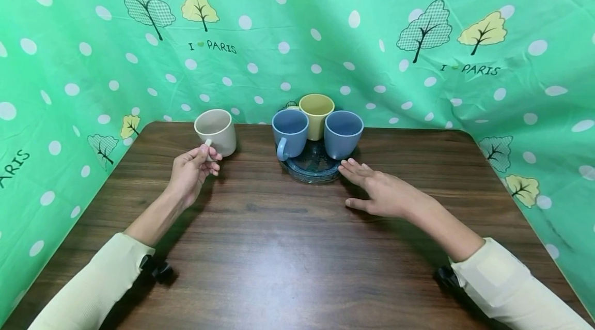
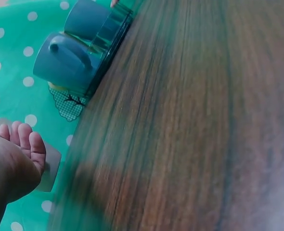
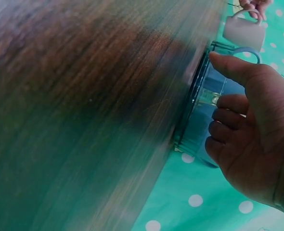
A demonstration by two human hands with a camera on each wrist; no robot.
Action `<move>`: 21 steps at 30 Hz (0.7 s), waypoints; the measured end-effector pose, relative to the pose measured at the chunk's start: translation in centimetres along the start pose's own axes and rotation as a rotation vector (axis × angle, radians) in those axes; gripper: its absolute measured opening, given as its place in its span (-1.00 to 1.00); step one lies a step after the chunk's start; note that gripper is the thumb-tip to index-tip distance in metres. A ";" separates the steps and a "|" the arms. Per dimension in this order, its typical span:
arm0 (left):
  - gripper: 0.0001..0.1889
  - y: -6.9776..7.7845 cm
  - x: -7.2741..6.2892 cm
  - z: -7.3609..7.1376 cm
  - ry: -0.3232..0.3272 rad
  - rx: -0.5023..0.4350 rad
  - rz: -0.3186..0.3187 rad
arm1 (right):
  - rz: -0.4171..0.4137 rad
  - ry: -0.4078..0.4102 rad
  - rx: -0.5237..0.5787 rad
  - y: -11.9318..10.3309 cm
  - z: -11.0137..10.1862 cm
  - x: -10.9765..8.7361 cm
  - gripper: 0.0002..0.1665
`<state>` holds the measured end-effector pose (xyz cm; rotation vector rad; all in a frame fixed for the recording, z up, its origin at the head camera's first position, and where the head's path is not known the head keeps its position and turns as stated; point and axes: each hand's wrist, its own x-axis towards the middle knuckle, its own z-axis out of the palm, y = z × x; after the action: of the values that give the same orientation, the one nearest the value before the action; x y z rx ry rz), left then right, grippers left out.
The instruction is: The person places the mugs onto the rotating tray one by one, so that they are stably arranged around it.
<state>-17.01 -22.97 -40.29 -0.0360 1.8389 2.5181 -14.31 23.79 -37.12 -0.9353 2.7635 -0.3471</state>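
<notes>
At the left of the table my left hand pinches the handle of a pale cream mug. Two blue mugs, one on the left with its handle toward me and one on the right, stand on a round dark glass turntable. A yellow mug stands behind them. My right hand is extended with straight fingers, fingertips right at the turntable's right front rim. In the right wrist view the right hand partly hides the blue mugs.
The brown wooden table reaches back to a green dotted cloth that hangs behind and along both sides. Dark straps with small devices sit at both sleeve cuffs.
</notes>
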 end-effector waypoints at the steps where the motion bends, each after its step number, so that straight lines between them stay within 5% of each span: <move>1: -0.66 0.0 -0.1 0.1 -0.004 0.001 0.000 | 0.000 -0.001 0.000 0.0 0.0 0.0 -0.05; 21: -0.65 0.2 -2.9 0.4 -0.069 0.060 -0.033 | 0.015 -0.008 -0.001 -0.1 0.1 -0.2 0.00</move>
<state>-14.08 -22.66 -39.85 0.0217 1.8702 2.4099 -14.09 23.82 -37.16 -0.9132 2.7623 -0.3394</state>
